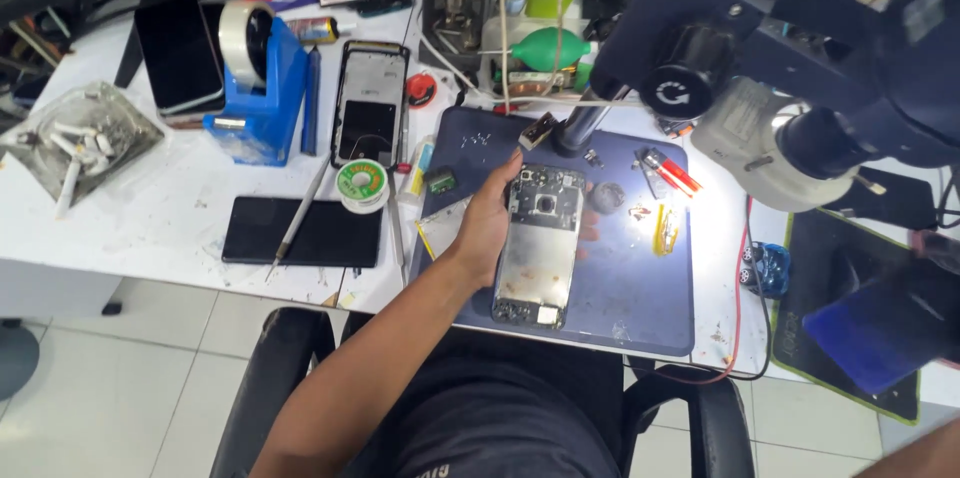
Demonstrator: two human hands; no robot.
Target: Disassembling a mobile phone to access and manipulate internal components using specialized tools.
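Dark-clothed lap and chair arms fill the bottom of the frame. Above them the left hand [487,223] is clamped around an opened smartphone [540,243], its circuitry exposed, held over a dark blue work mat [640,278] at centre. Only a sliver of the right arm shows at the lower right corner; its hand is out of view. A microscope [790,68] looms upper right, and a solder spool [361,184] sits left of the mat on the white worktop [150,208].

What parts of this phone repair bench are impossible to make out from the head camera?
- Right hand: only a sliver shows at the bottom right corner, cut off by the frame edge; its grip is unknowable.
- Left hand fingers: hidden behind the opened phone.
- Mat upper right: covered by the microscope.
- Phone's board parts: too small.
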